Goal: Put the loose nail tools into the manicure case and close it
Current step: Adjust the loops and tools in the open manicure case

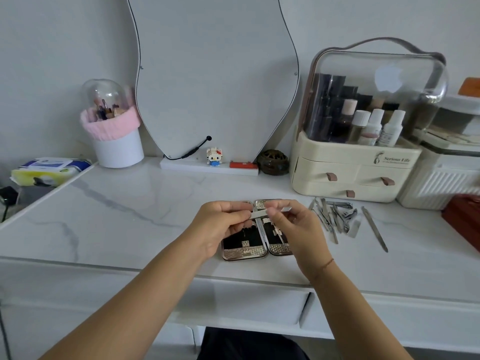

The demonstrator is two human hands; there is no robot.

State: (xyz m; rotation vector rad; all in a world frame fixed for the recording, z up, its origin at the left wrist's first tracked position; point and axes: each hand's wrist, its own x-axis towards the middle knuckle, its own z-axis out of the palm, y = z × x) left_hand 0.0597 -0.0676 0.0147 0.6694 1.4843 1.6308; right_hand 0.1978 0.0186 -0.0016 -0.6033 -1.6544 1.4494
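Both hands are pinching one flat metal tool [258, 214] between them. The left hand [223, 224] has thumb and fingers on one end, and the right hand [293, 227] grips the other end, so the tool sits crosswise between the fingertips. Right underneath them the manicure case [244, 252] lies open flat on the white marble-look table [130, 203], both halves showing. There's at least one thin tool in the half under the right hand, though I can't tell how many slots are filled. Just past the right hand is a messy pile of loose tools [335, 216], clippers and files mixed up. A long file [375, 229] lies by itself further out on that side. Behind the pile sits a cream makeup organizer [355, 175].
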